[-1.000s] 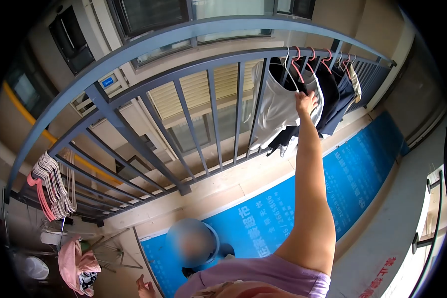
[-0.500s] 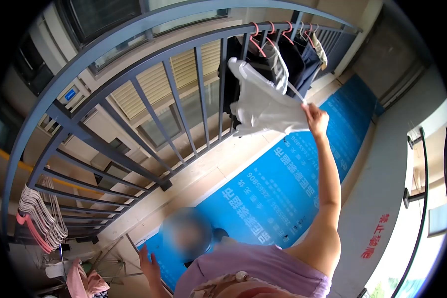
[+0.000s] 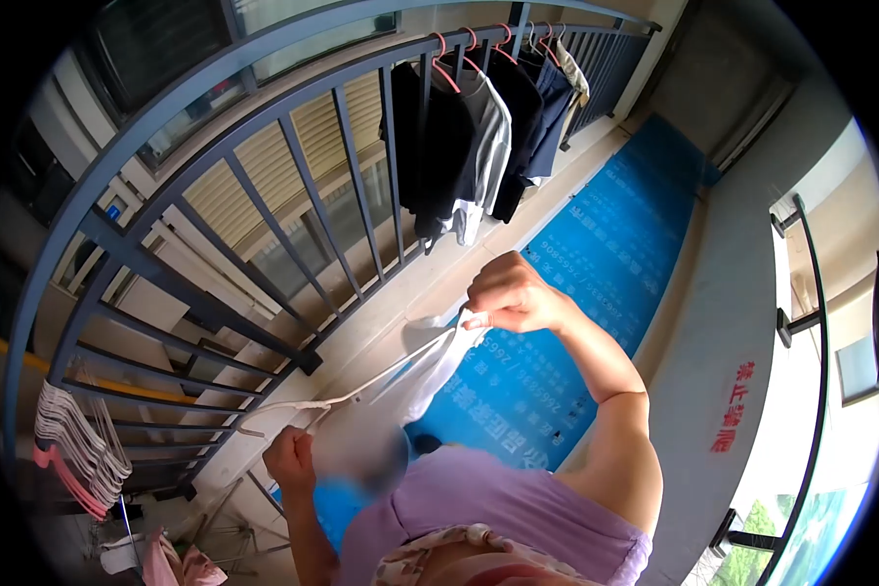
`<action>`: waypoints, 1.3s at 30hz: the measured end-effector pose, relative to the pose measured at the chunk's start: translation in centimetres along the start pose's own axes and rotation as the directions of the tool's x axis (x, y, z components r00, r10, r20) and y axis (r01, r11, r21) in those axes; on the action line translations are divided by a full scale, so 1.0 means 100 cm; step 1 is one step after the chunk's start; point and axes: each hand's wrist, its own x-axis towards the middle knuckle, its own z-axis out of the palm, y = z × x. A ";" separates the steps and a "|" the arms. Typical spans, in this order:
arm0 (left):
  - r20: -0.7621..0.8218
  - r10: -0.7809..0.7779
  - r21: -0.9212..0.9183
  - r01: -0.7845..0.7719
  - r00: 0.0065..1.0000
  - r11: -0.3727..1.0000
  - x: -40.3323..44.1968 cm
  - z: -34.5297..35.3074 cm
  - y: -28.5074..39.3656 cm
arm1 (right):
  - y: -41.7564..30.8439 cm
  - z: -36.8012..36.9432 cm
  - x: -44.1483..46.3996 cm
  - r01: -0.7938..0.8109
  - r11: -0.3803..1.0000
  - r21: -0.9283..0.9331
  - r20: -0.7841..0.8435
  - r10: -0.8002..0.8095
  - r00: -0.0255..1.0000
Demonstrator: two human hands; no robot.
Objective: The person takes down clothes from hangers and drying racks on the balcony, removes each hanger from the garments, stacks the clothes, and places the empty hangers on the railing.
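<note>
Nearest, the person's purple top [image 3: 518,498] fills the bottom middle. Just beyond it on the left, the left hand [image 3: 290,459] is curled beside a white hanger [image 3: 308,404]; I cannot tell whether its grip has hold of anything. The right hand [image 3: 513,293], farther off and to the right, has its grip clenched on the upper end of a white shirt [image 3: 430,376], which hangs down toward the left hand, the hanger running along it. Under both lies a blue floor sheet [image 3: 615,244]. At the near left is a pink cloth [image 3: 171,565], and past it a bunch of hangers [image 3: 73,444] hooked on the railing [image 3: 308,190]. At the far right of that railing, dark and pale clothes [image 3: 446,146] hang in a row, several on pink hooks [image 3: 441,61].
</note>
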 end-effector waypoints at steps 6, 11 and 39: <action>-0.188 -0.073 0.117 0.096 0.979 0.988 -0.028 -0.054 0.035 | 0.036 0.082 0.020 -0.107 0.797 0.594 -0.470 0.452 0.758; -0.390 0.072 0.441 0.117 0.918 0.890 -0.034 -0.083 0.049 | 0.074 0.162 0.020 -0.348 -0.069 0.935 0.285 0.730 0.621; -0.707 -0.679 -0.700 -0.059 0.198 0.712 -0.413 -0.323 -0.078 | -0.288 0.296 0.221 0.330 0.114 0.937 -0.266 -0.381 0.886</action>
